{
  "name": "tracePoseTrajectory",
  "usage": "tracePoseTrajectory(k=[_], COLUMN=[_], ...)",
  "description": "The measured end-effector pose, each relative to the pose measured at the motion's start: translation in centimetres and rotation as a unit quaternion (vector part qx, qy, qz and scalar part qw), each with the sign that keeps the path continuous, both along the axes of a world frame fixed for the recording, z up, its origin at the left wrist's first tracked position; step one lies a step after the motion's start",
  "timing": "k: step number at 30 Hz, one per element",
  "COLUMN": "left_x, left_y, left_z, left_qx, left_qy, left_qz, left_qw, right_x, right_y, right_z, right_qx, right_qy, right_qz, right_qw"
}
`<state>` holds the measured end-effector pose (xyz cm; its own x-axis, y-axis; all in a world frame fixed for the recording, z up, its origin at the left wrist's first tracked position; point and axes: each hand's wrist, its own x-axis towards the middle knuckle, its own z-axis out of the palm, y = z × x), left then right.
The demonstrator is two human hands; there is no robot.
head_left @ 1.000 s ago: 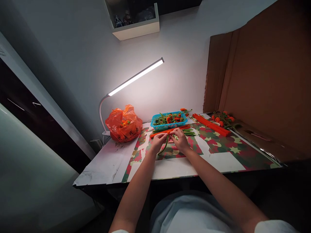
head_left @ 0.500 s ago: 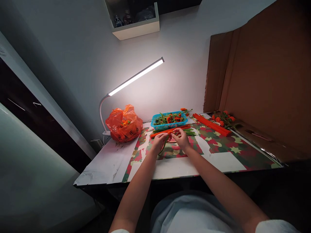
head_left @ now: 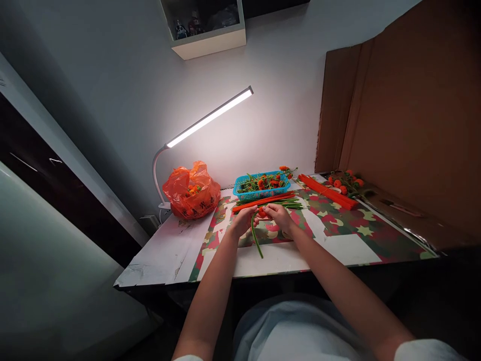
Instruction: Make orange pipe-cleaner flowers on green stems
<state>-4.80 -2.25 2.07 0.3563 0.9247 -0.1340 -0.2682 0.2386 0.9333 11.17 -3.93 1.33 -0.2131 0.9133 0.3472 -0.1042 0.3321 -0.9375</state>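
My left hand point(head_left: 243, 220) and my right hand point(head_left: 278, 216) meet over the patterned mat point(head_left: 338, 225), fingers pinched together. Between them is a small orange bloom on a green pipe-cleaner stem point(head_left: 256, 238). The stem curves down from the fingers toward the table's near edge. Just beyond the hands lie loose orange and green pipe cleaners point(head_left: 268, 201). Behind those stands a blue basket point(head_left: 261, 184) holding finished orange flowers with green stems.
An orange plastic bag point(head_left: 191, 191) sits at the left under a lit desk lamp point(head_left: 208, 119). A bundle of orange pipe cleaners point(head_left: 326, 192) and more flowers point(head_left: 347, 183) lie at the right, by a cardboard sheet point(head_left: 406, 115). A shelf point(head_left: 206, 30) hangs above.
Both hands have drawn slightly toward me. The green stem, earlier tucked under the left hand, now hangs down free toward the table's front edge.
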Motion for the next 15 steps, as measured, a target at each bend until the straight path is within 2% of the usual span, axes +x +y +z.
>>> tracePoseTrajectory(k=[5,11,15], left_x=[-0.4,-0.3,-0.2], left_y=[0.1,0.4,0.3], left_z=[-0.5,-0.8,-0.7], left_qx=[0.029,0.091,0.098], left_qy=[0.022,0.047,0.052], left_qz=[-0.064,-0.005,0.006], left_qw=[0.997,0.995,0.994], right_x=[-0.1,0.1,0.2], right_y=[-0.4,0.4,1.0], right_z=[0.5,-0.2,-0.5], right_qx=[-0.005,-0.025,-0.043], right_qy=[0.007,0.005,0.028], right_qz=[0.029,0.027,0.024], right_qw=[1.0,0.999,0.998])
